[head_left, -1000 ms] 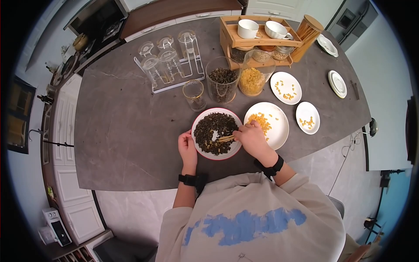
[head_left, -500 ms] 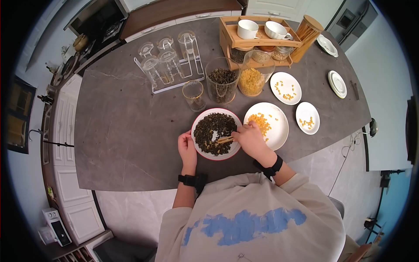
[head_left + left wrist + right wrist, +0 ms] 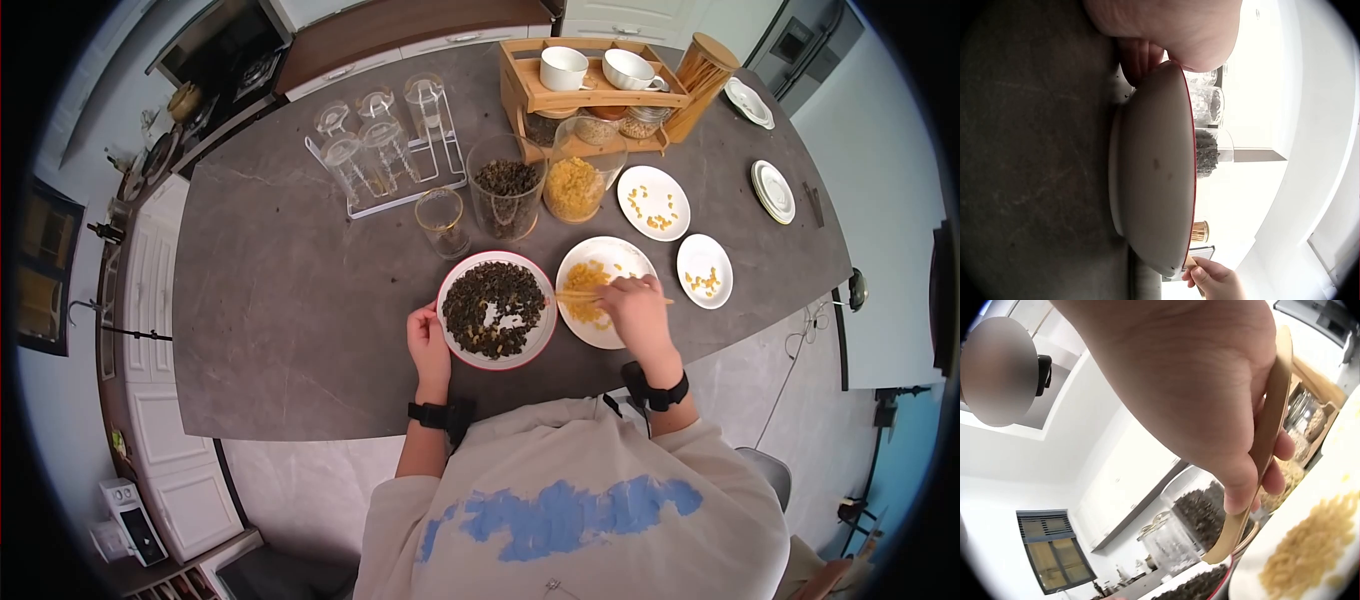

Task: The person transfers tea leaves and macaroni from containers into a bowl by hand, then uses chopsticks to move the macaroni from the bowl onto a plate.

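Observation:
My left hand point(image 3: 428, 345) grips the left rim of a white bowl point(image 3: 500, 364) with a red edge. Dark, dried leaf-like bits point(image 3: 480, 300) fill the bowl, with a few pale pieces among them and a bare patch showing. Over the white plate point(image 3: 598, 339) on the right, my right hand point(image 3: 640, 318) pinches light wooden tongs point(image 3: 1272, 419) between thumb and fingers. The tongs' tips point left, above a heap of small yellow macaroni-like pieces point(image 3: 1310, 550). In the left wrist view the bowl's side point(image 3: 1154, 169) stands upright on the table.
Behind the bowl stand a drinking glass point(image 3: 440, 222), a jar of dark bits point(image 3: 505, 190) and a jar of yellow pieces point(image 3: 575, 190). Two smaller plates point(image 3: 668, 188) with yellow pieces lie right. A glass rack point(image 3: 400, 205) and wooden shelf point(image 3: 600, 98) stand farther back.
My right hand has moved right with the tongs, from over the bowl to over the plate of yellow pieces. The left hand stays at the bowl's rim.

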The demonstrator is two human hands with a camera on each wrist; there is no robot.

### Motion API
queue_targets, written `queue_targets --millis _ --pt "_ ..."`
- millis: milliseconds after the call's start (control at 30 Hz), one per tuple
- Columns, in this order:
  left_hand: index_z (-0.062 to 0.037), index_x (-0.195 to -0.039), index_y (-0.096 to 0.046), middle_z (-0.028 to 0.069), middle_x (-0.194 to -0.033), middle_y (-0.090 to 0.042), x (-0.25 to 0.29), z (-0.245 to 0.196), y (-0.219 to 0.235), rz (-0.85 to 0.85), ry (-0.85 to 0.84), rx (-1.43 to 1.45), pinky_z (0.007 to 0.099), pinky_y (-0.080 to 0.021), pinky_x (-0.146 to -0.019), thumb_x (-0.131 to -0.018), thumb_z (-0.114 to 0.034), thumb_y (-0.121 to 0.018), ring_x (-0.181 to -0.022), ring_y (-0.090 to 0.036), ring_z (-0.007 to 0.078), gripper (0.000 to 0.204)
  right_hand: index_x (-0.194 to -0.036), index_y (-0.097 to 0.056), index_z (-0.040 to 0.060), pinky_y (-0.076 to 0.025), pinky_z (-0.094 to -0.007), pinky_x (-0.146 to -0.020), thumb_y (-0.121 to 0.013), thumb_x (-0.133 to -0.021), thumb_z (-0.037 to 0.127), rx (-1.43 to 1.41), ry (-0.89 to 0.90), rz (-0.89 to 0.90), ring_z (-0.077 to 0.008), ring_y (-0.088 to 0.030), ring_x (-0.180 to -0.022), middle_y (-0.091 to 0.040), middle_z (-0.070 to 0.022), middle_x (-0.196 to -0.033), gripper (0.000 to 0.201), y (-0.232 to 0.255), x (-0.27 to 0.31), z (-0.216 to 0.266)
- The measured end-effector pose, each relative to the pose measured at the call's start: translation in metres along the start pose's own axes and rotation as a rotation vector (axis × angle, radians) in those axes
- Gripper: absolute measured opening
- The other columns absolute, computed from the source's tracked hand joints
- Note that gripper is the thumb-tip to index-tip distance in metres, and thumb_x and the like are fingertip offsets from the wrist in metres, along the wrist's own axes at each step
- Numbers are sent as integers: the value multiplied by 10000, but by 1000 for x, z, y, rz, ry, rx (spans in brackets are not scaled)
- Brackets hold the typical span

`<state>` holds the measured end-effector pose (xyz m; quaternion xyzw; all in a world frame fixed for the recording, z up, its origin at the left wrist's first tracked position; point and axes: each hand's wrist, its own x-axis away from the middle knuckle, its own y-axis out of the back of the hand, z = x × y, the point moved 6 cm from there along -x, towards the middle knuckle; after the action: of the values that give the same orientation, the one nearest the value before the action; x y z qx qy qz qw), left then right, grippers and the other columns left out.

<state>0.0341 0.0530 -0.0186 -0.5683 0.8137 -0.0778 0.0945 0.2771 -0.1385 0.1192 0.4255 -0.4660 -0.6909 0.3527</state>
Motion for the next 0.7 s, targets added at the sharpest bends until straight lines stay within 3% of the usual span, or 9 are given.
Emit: queue_targets --millis 167,233,333,433,533,633,700 --pt "-39 -990 -477 127 -1127 -589 0 -1 1 4 13 -20 270 -448 -887 -960 -25 -421 -973 -557 134 65 -888 -693 141 -399 -378 -797 -701 -736 186 61 -192 31 -210 -598 -774 -616 -29 -749 159 11 17 -39" --pt "-42 -1003 -473 126 -1119 -590 -2 1 2 9 23 -20 270 -449 -893 -964 -36 -424 -982 -557 137 63 -900 -690 139 -399 -380 -797 -701 -743 190 55 -201 14 -208 -597 -773 -618 -30 -758 165 11 21 -42" --pt "-42 -1038 -464 120 -1129 -585 -13 8 7 -46 166 155 275 -453 -903 -953 -39 -461 -1009 -560 145 85 -915 -684 139 -398 -384 -799 -700 -750 199 29 -181 -9 -208 -597 -772 -620 -30 -771 177 12 20 -38" --pt "-25 -1171 -419 158 -1225 -532 -43 -12 -2 -1 -18 -103 297 -439 -909 -900 -48 -567 -1062 -545 181 310 -936 -686 135 -396 -391 -813 -702 -747 188 -4 -173 17 -222 -599 -787 -627 -33 -786 197 11 15 -29" --pt "-16 -1293 -372 184 -1296 -469 -78 -48 -34 34 -59 -418 332 -416 -955 -799 -94 -705 -1171 -490 233 601 -948 -685 128 -394 -393 -820 -704 -744 182 -26 -158 33 -230 -599 -792 -630 -35 -788 211 7 11 -23" --pt "-8 -1364 -315 188 -1340 -428 -111 -53 -59 130 -215 -550 347 -384 -1001 -712 -117 -780 -1256 -422 261 808 -950 -675 139 -395 -393 -823 -696 -757 208 -25 -113 30 -218 -601 -787 -617 -28 -779 205 4 10 -17" --pt "-4 -1362 -318 178 -1335 -438 -118 -51 -67 171 -206 -494 342 -372 -1016 -695 -107 -790 -1262 -419 265 824 -952 -670 146 -395 -393 -828 -689 -767 220 -18 -94 14 -211 -602 -786 -611 -24 -777 200 6 10 -17"
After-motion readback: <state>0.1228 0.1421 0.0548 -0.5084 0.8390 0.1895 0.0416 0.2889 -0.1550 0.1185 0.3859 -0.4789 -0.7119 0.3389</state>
